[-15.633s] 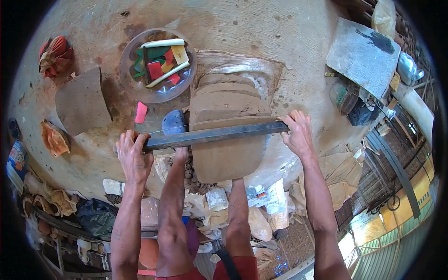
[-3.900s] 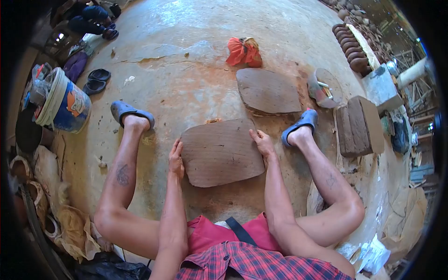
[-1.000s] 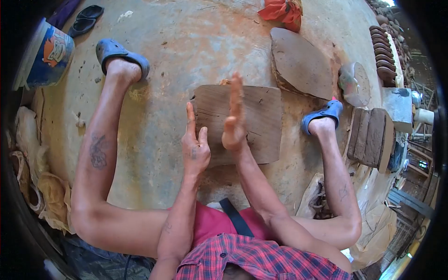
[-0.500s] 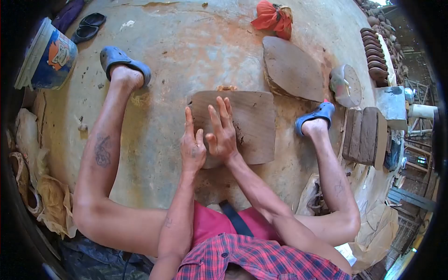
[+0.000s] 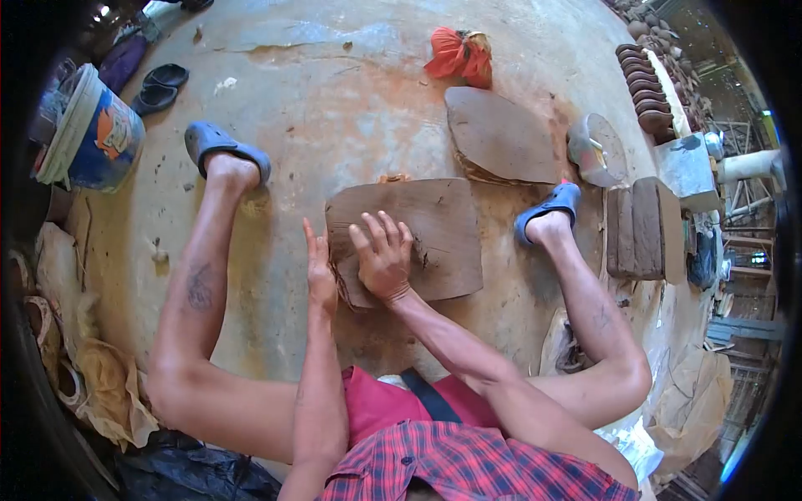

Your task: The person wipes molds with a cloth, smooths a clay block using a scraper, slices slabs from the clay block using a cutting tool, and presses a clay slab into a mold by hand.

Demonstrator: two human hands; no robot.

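A brown clay slab lies on the floor between my legs, with faint lines across its surface. My right hand is over the slab's left half, palm down with fingers spread, and seems to press on the clay. A small dark scrap of clay shows just right of that hand. My left hand stands on edge along the slab's left side, fingers stretched out and holding nothing. Whether it touches the clay edge, I cannot tell. Behind the slab's far edge peeks a small orange-brown piece.
A larger clay slab lies beyond to the right, near a round container and a red cloth bundle. Stacked clay blocks stand at the right. At far left are a blue bucket and black sandals.
My hands have moved apart. The left went to the slab's left side, and the right came down palm-first onto the clay. The view has shifted slightly.
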